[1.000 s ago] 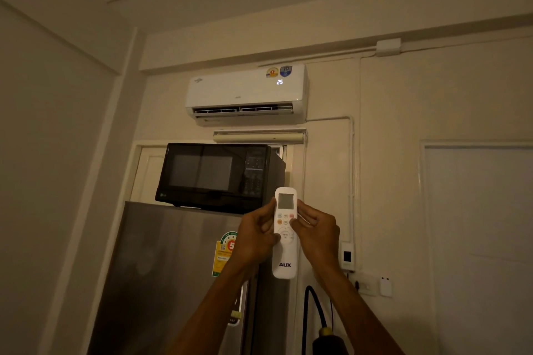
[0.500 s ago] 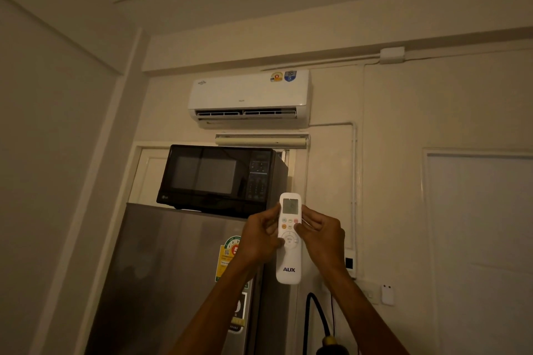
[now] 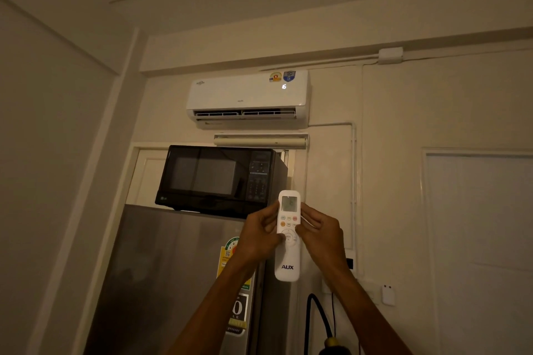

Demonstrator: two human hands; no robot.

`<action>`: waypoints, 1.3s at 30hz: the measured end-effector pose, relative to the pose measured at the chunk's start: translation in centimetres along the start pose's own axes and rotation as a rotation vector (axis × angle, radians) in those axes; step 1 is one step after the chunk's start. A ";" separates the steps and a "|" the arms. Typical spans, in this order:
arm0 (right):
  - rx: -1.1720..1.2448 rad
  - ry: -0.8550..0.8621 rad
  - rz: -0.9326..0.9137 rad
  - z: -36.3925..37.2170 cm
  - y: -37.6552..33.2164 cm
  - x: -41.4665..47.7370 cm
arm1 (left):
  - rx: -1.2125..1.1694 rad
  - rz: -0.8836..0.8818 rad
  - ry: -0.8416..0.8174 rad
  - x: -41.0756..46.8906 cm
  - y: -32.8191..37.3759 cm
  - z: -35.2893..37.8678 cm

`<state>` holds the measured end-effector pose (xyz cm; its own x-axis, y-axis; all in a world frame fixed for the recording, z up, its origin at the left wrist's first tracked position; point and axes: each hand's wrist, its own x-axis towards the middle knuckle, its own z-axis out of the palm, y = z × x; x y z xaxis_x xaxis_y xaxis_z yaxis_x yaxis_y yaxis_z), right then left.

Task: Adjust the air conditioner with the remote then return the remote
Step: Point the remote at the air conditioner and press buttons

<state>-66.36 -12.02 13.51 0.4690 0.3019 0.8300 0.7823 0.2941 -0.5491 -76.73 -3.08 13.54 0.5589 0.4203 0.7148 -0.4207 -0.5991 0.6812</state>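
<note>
A white remote (image 3: 288,256) marked AUX stands upright in front of me, its small screen at the top. My left hand (image 3: 259,236) grips its left side, thumb on the round button pad. My right hand (image 3: 318,230) grips its right side, thumb near the coloured buttons. The white air conditioner (image 3: 248,95) hangs high on the wall above, its louvre open and a lit digit showing on its right front.
A black microwave (image 3: 219,179) sits on a steel fridge (image 3: 173,282) directly behind the remote. A tube lamp (image 3: 259,140) hangs under the air conditioner. Wall sockets (image 3: 372,291) and a black cable (image 3: 317,317) are at lower right. A white door panel (image 3: 478,239) is on the right.
The remote and both hands sit slightly lower and further right in view. The air conditioner's display, dark half a second ago, is lit again and shows a different reading.
</note>
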 end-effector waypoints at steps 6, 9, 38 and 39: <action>0.056 -0.141 0.007 -0.1 -0.1 0.0 | -0.039 0.028 0.004 -0.1 -0.4 -0.3; 0.098 -0.197 0.012 0.0 -0.2 0.0 | -0.037 0.035 -0.009 -0.1 -0.5 -0.5; 0.152 -0.237 0.017 -2.4 0.0 0.3 | -0.069 0.057 -0.033 0.4 -0.1 1.5; 0.153 -0.237 0.015 -2.6 0.1 0.4 | -0.069 0.062 -0.035 0.5 0.0 1.7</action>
<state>-65.05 -14.27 14.01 0.3568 0.5057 0.7855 0.6968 0.4160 -0.5843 -75.23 -4.01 13.58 0.5546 0.3591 0.7506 -0.5026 -0.5744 0.6461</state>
